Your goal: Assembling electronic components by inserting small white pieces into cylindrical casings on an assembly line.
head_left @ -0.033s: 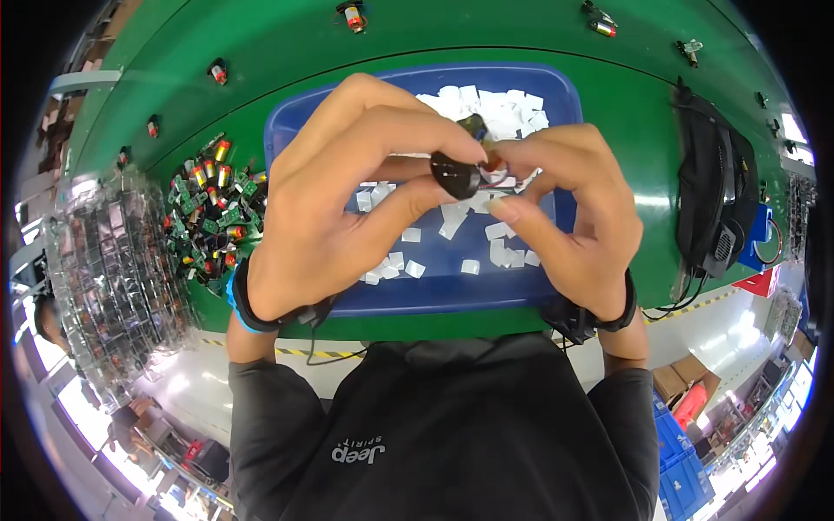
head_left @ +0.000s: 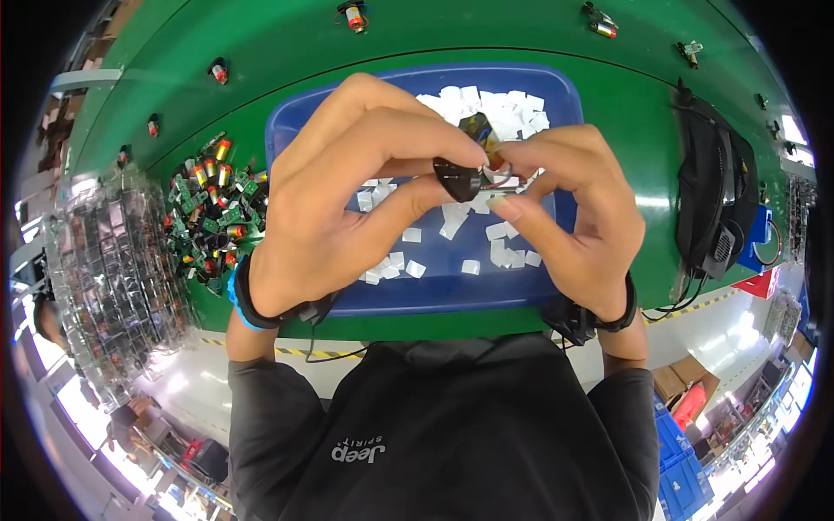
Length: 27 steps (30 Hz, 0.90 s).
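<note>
My left hand [head_left: 326, 208] pinches a small round black part [head_left: 456, 179] between thumb and fingers. My right hand [head_left: 584, 204] is closed on a small wired component [head_left: 496, 165] right beside it; fingers hide much of this piece, and thin wires run close to the black part. Both hands are raised over a blue plastic tray [head_left: 347, 301] that holds many small white square pieces [head_left: 499, 108]. Left of the tray lies a pile of green circuit boards with red-and-yellow cylinders [head_left: 208, 200].
A stack of clear plastic trays [head_left: 113, 278] rises at the left. A black bag [head_left: 708, 174] lies on the green table [head_left: 621, 95] at the right. Several small wired assemblies, including one with a red-and-yellow cylinder [head_left: 354, 17], are spread along the far side.
The black part has tilted slightly and shifted a little to the right in my left fingers. My hands have barely moved otherwise.
</note>
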Each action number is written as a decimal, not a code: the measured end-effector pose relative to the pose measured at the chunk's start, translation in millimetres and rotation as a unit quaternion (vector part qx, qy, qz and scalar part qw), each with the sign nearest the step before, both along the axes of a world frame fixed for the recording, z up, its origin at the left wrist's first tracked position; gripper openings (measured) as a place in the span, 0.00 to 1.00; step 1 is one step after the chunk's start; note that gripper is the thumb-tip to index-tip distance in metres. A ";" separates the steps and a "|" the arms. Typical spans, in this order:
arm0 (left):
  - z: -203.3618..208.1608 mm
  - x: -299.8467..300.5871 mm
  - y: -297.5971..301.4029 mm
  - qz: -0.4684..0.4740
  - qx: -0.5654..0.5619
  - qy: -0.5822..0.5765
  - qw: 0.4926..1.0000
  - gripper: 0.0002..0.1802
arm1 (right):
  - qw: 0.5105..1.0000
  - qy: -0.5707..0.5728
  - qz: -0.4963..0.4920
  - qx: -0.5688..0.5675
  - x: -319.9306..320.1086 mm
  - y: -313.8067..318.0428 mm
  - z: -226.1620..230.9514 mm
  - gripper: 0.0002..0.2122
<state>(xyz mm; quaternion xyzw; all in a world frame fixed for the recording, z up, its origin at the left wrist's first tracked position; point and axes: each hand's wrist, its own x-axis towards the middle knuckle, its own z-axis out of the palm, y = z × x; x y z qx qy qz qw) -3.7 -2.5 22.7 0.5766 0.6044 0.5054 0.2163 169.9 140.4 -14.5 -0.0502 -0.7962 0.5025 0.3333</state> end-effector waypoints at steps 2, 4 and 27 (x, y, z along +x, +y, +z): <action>-4.4 -4.6 -0.7 -0.005 0.034 0.062 0.998 0.18 | 0.998 -0.011 -0.009 -0.060 -0.4 -5.2 0.5 0.17; -7.8 -9.1 1.8 -0.016 0.102 0.186 0.977 0.19 | 0.983 -0.031 -0.028 -0.179 -0.1 -7.1 1.5 0.17; -20.7 -0.8 6.7 0.012 0.130 0.213 0.968 0.17 | 0.996 -0.078 -0.018 0.028 2.7 6.8 3.8 0.10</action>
